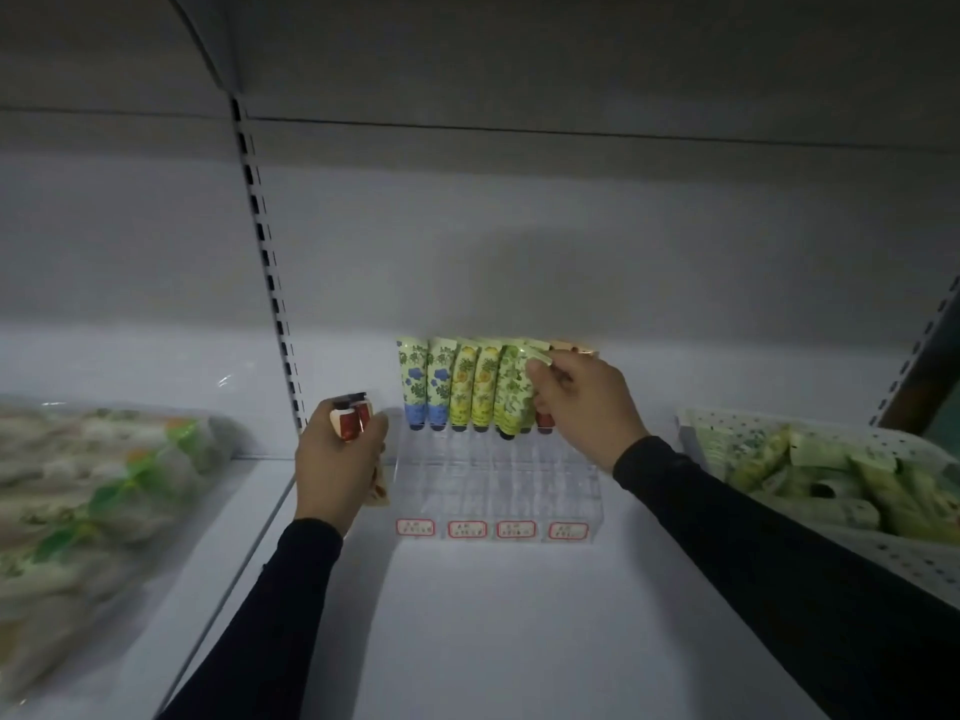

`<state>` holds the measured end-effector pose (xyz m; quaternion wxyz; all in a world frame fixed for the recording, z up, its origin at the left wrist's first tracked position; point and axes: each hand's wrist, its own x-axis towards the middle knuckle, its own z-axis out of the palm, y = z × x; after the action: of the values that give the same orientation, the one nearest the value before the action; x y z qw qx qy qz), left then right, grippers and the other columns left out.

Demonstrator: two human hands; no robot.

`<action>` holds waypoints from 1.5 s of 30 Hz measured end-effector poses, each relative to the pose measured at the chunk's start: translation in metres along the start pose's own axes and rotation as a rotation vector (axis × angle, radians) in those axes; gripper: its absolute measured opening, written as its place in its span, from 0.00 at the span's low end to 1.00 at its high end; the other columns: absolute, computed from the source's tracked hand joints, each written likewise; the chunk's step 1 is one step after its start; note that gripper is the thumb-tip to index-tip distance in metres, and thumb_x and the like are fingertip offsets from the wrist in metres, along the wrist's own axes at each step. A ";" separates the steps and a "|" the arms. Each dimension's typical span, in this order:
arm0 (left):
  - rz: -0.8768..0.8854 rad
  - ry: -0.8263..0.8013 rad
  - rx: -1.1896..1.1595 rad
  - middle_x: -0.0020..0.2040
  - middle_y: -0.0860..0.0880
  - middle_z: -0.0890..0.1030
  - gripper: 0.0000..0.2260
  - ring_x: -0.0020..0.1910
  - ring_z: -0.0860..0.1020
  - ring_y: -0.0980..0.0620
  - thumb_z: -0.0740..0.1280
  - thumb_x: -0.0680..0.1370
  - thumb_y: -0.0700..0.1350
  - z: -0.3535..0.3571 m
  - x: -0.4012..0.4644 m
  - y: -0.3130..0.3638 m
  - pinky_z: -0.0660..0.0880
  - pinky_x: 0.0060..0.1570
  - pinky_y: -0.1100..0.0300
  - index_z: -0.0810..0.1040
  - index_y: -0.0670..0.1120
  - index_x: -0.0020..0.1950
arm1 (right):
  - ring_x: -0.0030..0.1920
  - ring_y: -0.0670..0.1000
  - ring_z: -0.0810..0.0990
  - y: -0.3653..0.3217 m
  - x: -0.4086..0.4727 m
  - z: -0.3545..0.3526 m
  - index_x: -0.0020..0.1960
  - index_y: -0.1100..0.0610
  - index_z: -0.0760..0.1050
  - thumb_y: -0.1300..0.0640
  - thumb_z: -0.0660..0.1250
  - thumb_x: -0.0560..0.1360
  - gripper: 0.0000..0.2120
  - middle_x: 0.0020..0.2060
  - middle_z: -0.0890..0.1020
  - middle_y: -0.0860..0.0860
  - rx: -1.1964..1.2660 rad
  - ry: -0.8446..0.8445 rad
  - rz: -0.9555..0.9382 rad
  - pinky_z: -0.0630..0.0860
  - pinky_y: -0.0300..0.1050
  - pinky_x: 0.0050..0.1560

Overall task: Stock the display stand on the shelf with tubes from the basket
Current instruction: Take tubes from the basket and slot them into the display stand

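Two blue tubes (426, 387) leftmost in stand (493, 491); basket (883, 543) right.

**One head-worn view, facing the shelf**

The scene is seen from a single wide-angle camera worn on the head, aimed forward and slightly down, close to the shelf (519, 615). Both forearms are framed reaching in; the back panel is seen beyond the fingers.

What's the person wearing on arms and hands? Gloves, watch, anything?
Both arms wear long, plain black sleeves that end at the wrists. The left hand and right hand are bare: no gloves, watch, rings or markings show.
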<state>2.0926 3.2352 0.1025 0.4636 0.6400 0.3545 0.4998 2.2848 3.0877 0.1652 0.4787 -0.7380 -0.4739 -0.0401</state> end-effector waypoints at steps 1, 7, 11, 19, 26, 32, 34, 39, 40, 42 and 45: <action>0.003 0.002 0.000 0.41 0.45 0.82 0.05 0.42 0.82 0.42 0.70 0.76 0.44 0.000 0.001 -0.002 0.80 0.45 0.45 0.76 0.52 0.48 | 0.34 0.61 0.78 0.000 0.002 0.001 0.40 0.63 0.74 0.40 0.58 0.75 0.25 0.33 0.78 0.61 -0.001 0.007 -0.007 0.78 0.60 0.38; 0.022 -0.060 0.007 0.40 0.45 0.82 0.09 0.34 0.78 0.46 0.72 0.76 0.47 0.000 0.000 -0.008 0.79 0.36 0.46 0.77 0.51 0.54 | 0.34 0.61 0.78 -0.002 0.006 0.007 0.41 0.65 0.77 0.49 0.65 0.78 0.18 0.33 0.79 0.62 -0.039 -0.021 -0.037 0.78 0.59 0.40; 0.027 -0.084 0.008 0.42 0.48 0.82 0.11 0.36 0.78 0.51 0.72 0.76 0.46 0.001 -0.004 -0.006 0.77 0.38 0.55 0.77 0.51 0.57 | 0.35 0.61 0.78 -0.001 0.006 0.010 0.40 0.65 0.77 0.50 0.63 0.79 0.19 0.33 0.79 0.62 -0.056 -0.030 -0.046 0.78 0.59 0.41; 0.030 -0.108 0.054 0.41 0.48 0.82 0.11 0.33 0.78 0.51 0.73 0.76 0.45 0.002 -0.007 -0.008 0.75 0.24 0.63 0.78 0.52 0.57 | 0.35 0.58 0.80 -0.003 0.009 0.008 0.40 0.64 0.80 0.51 0.66 0.78 0.17 0.33 0.82 0.59 -0.054 0.012 -0.064 0.79 0.56 0.43; 0.035 -0.112 0.070 0.42 0.50 0.82 0.10 0.34 0.77 0.54 0.72 0.76 0.44 0.003 -0.009 -0.007 0.73 0.25 0.69 0.78 0.53 0.56 | 0.34 0.58 0.78 -0.002 0.010 0.007 0.38 0.63 0.80 0.50 0.65 0.78 0.18 0.32 0.80 0.59 -0.056 0.003 -0.068 0.78 0.54 0.42; 0.016 -0.125 0.035 0.40 0.48 0.81 0.11 0.31 0.76 0.52 0.72 0.77 0.43 0.002 -0.011 -0.003 0.73 0.23 0.67 0.78 0.49 0.58 | 0.36 0.56 0.81 -0.011 0.010 -0.002 0.43 0.61 0.83 0.50 0.66 0.78 0.16 0.34 0.83 0.57 -0.009 0.074 -0.032 0.80 0.52 0.43; 0.019 -0.127 0.028 0.40 0.49 0.81 0.11 0.32 0.77 0.54 0.72 0.77 0.42 0.002 -0.011 -0.003 0.73 0.24 0.69 0.78 0.48 0.58 | 0.37 0.52 0.83 -0.016 0.013 -0.010 0.45 0.59 0.84 0.51 0.66 0.78 0.13 0.34 0.84 0.53 0.008 0.099 -0.035 0.80 0.49 0.45; 0.014 -0.139 0.016 0.42 0.49 0.81 0.11 0.35 0.78 0.56 0.71 0.78 0.42 0.002 -0.012 -0.001 0.71 0.24 0.71 0.78 0.48 0.59 | 0.36 0.52 0.81 -0.017 0.009 -0.007 0.44 0.58 0.84 0.50 0.66 0.78 0.13 0.33 0.83 0.53 -0.010 0.078 -0.088 0.79 0.49 0.42; 0.014 -0.139 0.015 0.42 0.49 0.81 0.11 0.36 0.78 0.56 0.71 0.78 0.42 0.002 -0.011 -0.001 0.71 0.25 0.71 0.78 0.48 0.59 | 0.34 0.54 0.80 -0.015 0.007 -0.005 0.44 0.58 0.84 0.50 0.66 0.78 0.13 0.33 0.82 0.54 -0.018 0.072 -0.101 0.79 0.50 0.40; 0.017 -0.140 0.024 0.43 0.51 0.81 0.11 0.38 0.79 0.57 0.71 0.78 0.42 0.001 -0.012 0.000 0.72 0.27 0.73 0.77 0.48 0.59 | 0.33 0.56 0.79 -0.011 0.006 -0.002 0.43 0.59 0.83 0.50 0.66 0.78 0.14 0.33 0.80 0.56 -0.026 0.067 -0.119 0.78 0.52 0.37; 0.012 -0.138 0.030 0.43 0.50 0.82 0.11 0.38 0.79 0.57 0.71 0.77 0.43 0.002 -0.012 -0.001 0.72 0.27 0.72 0.77 0.49 0.59 | 0.34 0.56 0.78 -0.008 0.007 0.000 0.42 0.60 0.83 0.51 0.66 0.78 0.15 0.32 0.80 0.57 -0.032 0.079 -0.137 0.78 0.54 0.39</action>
<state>2.0914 3.2244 0.0982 0.4742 0.6820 0.3253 0.4518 2.2828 3.0932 0.1742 0.4814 -0.7093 -0.5031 -0.1094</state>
